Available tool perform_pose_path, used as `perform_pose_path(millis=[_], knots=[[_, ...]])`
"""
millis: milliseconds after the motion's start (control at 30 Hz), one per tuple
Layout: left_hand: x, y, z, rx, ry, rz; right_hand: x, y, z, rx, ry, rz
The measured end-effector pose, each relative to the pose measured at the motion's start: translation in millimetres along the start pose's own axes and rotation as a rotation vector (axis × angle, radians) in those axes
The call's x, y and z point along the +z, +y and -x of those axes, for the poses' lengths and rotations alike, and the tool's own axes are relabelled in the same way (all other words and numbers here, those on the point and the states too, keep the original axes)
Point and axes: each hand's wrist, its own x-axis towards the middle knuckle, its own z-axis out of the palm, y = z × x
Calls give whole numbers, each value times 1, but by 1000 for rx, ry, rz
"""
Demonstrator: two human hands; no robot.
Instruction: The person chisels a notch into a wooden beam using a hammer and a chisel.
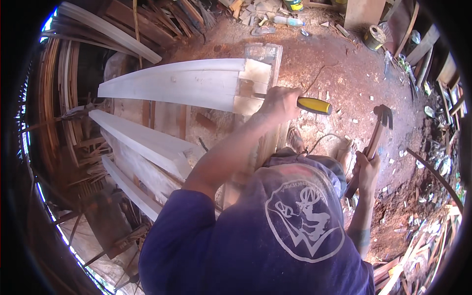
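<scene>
The white beam (172,83) lies across the wooden tabletop (261,50), its squared end just to the left of the left fingers, and that end shows bare, paler wood on both sides of a darker brown patch. The chisel (314,105) sets its blade against that end, beside the patch; the left hand (278,104) has its fingers curled tight round the tool, with the yellow-and-black handle poking out to their right. From where I stand, I'd judge the end partly worked: the surface has been opened up there, but the patch's depth can't be made out, and with the blade in place there seems to be cutting left. The right hand (368,169) wraps its fingers about the shaft of a claw hammer (377,135), the head beyond them and well apart from the chisel, so no blow is landing now. Below and left of the left fingers lie more pale boards (140,140); whether their ends are finished I can't tell. Farther out, beyond both sets of fingers, chips litter the earthen floor (334,73), and an open tin (375,38) lies near the far wall's clutter.
</scene>
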Motion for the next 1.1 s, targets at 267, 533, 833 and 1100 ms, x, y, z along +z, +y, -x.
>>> perform_pose_path(millis=[267,533,833,1100], knots=[[5,-1,0,-11,-42,-100,-28,2,-7,-257,300,-127],[6,9,-14,-57,-4,-97,49,79,-17,-540,59,-203],[-3,8,-6,-182,-55,-82,-32,-33,-18,-542,529,-652],[18,-20,8,-42,-248,-255,55,42,-16,-488,-97,167]])
